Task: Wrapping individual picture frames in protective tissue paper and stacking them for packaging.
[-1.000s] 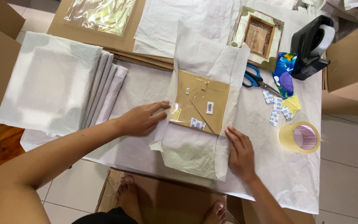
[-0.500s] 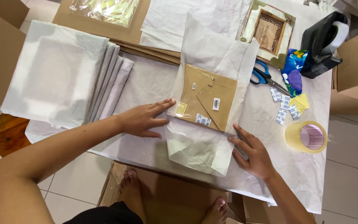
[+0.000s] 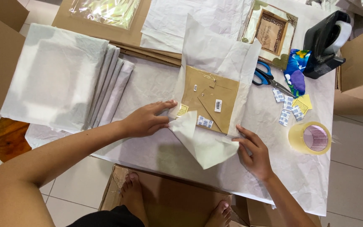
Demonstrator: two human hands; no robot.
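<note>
**Frame half-wrapped in tissue, both hands on the paper**

Near the front edge of the table [image 3: 156, 153], the left hand [image 3: 145, 120] lies flat with fingers spread, its fingertips pressing the left edge of the white tissue paper [image 3: 209, 145] where it meets the picture frame [image 3: 210, 98]. The right hand [image 3: 255, 153] is open too, fingers fanned on the lower right corner of the same sheet; neither hand pinches anything. The frame lies face down mid-table, its brown board back showing small stickers, with a soft, creased flap of tissue folded partway over its near corner.

This looks like the folding step of wrapping. The next move likely calls for drawing the loose flap up over the backing while one hand holds the frame from sliding.

Toward the right edge sit a roll of clear tape [image 3: 309, 138], small white packets [image 3: 286, 107] and blue-handled scissors [image 3: 267, 77]. At the left edge, a stack of wrapped flat parcels [image 3: 59, 75]. At the far edge, an ornate unwrapped frame [image 3: 272, 33], a black tape dispenser [image 3: 326, 44] and cardboard sheets [image 3: 118, 35].
</note>
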